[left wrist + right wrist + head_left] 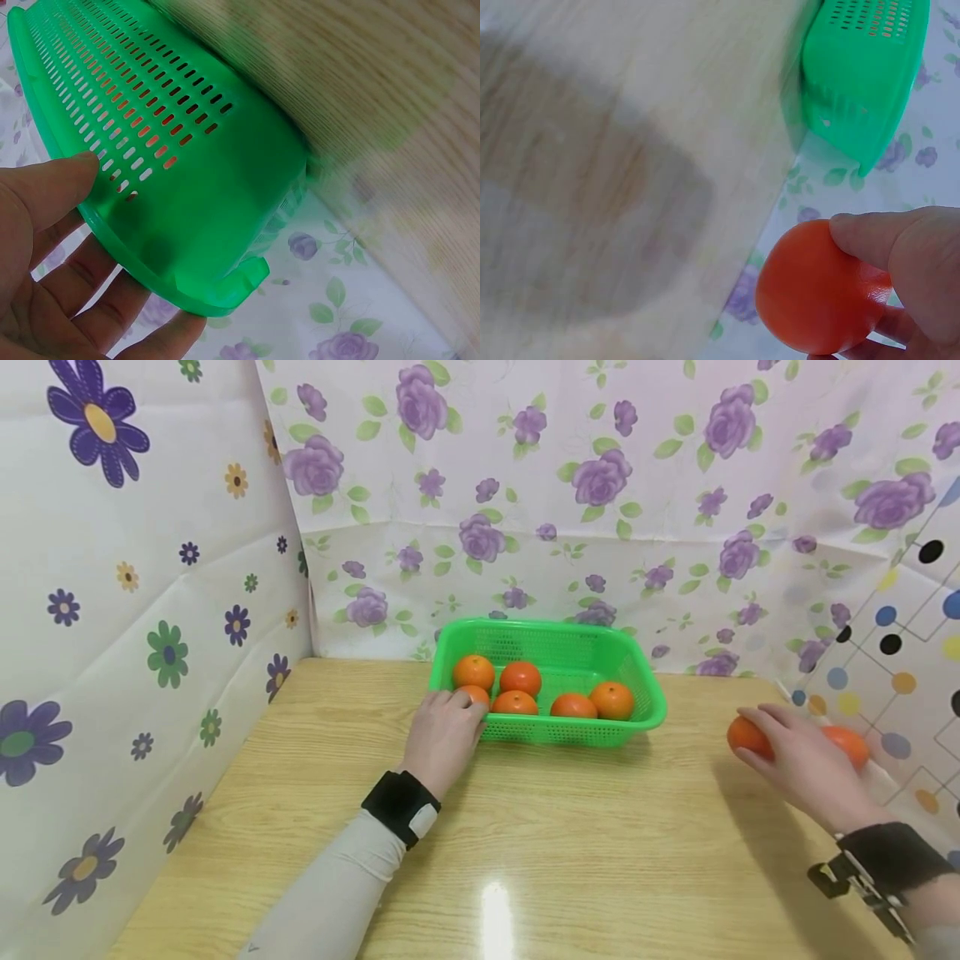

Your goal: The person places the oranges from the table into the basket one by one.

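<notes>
A green perforated plastic basket [648, 717] stands at the back of the table with several oranges [612, 701] inside. My left hand [444, 737] grips its front left rim; in the left wrist view the thumb [56, 191] lies against the outer wall and the fingers curl over the rim. Off to the right of the basket, my right hand [813, 772] holds an orange [817, 292] between thumb and fingers, above the tabletop. Another orange [849, 745] shows behind that hand, partly covered by it.
The wooden table [570, 827] runs back to a floral cloth [480, 485]. Patterned cloth also hangs along the left side [135, 610] and the right side [911, 693].
</notes>
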### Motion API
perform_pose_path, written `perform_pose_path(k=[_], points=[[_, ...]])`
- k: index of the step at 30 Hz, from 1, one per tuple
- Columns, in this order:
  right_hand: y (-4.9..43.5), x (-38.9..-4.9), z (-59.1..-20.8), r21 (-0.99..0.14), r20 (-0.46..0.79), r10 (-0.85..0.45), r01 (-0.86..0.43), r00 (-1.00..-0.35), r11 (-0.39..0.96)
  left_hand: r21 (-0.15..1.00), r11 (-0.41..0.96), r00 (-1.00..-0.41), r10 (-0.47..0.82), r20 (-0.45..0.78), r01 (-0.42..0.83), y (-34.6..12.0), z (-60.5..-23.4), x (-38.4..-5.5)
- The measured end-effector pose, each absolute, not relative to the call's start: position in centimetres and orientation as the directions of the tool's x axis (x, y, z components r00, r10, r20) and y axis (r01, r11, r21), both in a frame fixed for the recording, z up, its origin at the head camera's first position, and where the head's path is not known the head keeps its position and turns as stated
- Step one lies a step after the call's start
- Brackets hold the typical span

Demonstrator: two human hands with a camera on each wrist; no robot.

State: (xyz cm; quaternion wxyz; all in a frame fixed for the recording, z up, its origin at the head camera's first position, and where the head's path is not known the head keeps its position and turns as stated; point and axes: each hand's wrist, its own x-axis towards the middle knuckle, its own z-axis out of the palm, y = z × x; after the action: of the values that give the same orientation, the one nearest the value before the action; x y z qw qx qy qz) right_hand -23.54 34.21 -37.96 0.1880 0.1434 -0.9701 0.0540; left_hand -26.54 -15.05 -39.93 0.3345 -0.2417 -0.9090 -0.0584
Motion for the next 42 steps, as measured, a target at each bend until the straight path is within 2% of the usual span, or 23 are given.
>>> perform_pose_path(k=[21, 42], points=[[30.2, -25.7, -36.1, 0.01, 0.459, -0.354, -0.394, -0.815, 0.919, -0.059, 0.879, -0.667, 0.401, 0.629, 0.473, -15.0, -40.0, -26.5], [26.5, -27.2, -34.1, -0.002, 0.425, -0.39, -0.432, -0.817, 0.902, -0.057, 0.879, -0.674, 0.403, 0.62, 0.473, -15.1, -40.0, -26.6]])
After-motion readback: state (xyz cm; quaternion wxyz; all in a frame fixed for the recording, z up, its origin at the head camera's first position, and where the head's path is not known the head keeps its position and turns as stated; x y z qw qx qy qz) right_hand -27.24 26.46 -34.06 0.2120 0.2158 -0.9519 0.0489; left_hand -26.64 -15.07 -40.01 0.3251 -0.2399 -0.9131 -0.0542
